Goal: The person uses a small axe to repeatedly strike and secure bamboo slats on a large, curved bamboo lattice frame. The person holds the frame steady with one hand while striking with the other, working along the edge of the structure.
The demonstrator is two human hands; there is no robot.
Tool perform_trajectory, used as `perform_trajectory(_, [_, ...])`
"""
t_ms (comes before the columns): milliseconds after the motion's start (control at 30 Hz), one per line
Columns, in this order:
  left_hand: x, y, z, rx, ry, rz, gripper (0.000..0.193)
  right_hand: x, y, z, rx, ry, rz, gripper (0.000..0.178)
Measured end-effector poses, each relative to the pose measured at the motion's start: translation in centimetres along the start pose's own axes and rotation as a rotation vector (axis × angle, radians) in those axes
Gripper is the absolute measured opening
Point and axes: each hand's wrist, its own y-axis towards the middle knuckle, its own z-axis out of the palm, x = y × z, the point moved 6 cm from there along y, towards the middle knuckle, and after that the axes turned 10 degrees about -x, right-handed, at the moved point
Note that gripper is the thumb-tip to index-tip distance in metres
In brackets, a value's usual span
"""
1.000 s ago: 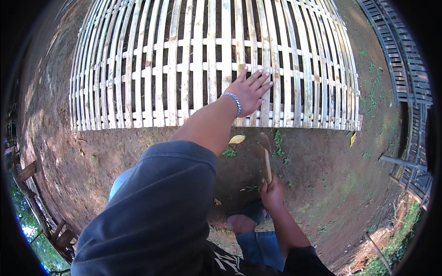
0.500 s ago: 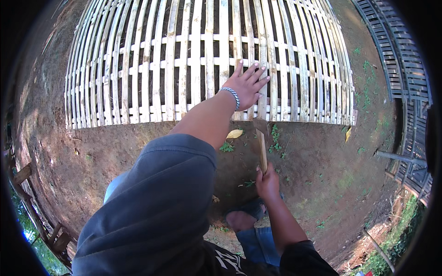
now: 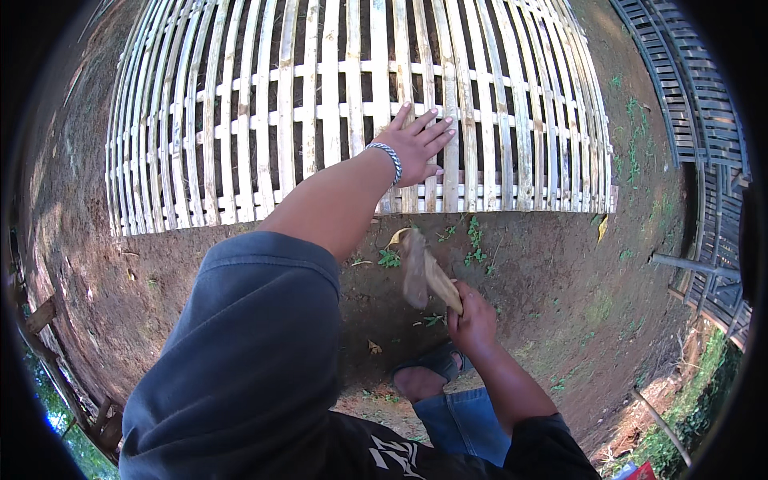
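Observation:
A pale panel of woven bamboo slats (image 3: 330, 96) spreads out ahead of me, upright slats crossing a few horizontal ones. My left hand (image 3: 414, 147), with a braided bracelet at the wrist, lies flat on the slats near the panel's close edge, fingers spread. Below that edge my right hand (image 3: 472, 318) is closed round the wooden handle of a hammer (image 3: 414, 272). The hammer's brownish head is smeared by motion and stands apart from the panel, over the ground. Its exact shape is hard to make out.
Bare brown soil (image 3: 560, 280) with small green weeds (image 3: 474, 240) lies around the panel. A dark slatted bamboo structure (image 3: 696, 88) stands at the right, with a pole (image 3: 696, 268) sticking out. My sandalled foot (image 3: 420, 382) is below the right hand.
The hammer's head has come away from the panel's close edge, back toward me and left, and has turned. My left hand stays flat on the slats; the view has shifted slightly.

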Motion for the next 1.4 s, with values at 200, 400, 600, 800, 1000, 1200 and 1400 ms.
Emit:
perform_trajectory(200, [-0.2,0.3,-0.4,0.027,0.006,0.005,0.074,-6.5,2.1,0.9,0.293,-0.368,0.350,0.047])
perform_trajectory(400, [-0.3,-0.2,0.1,0.004,0.013,0.016,0.074,1.0,1.7,0.0,0.233,-0.139,0.046,0.044])
perform_trajectory(600, [-0.1,0.5,-0.2,-0.016,0.029,0.025,0.073,-6.7,2.3,1.0,0.234,-0.270,0.438,0.039])
perform_trajectory(800, [0.0,-0.1,0.0,-0.023,0.025,0.029,0.073,0.6,1.5,0.2,0.177,-0.018,0.097,0.037])
perform_trajectory(1000, [0.0,0.3,-0.2,-0.023,0.043,0.021,0.072,-4.7,2.1,1.3,0.246,-0.110,0.431,0.027])
perform_trajectory(1200, [-0.3,-0.1,-0.4,0.009,0.036,0.020,0.072,-1.3,1.1,0.7,-0.080,0.279,0.365,0.024])
perform_trajectory(1400, [-0.3,-0.1,-0.4,0.011,0.015,0.016,0.070,-1.7,1.8,1.1,0.002,0.109,0.489,0.025])
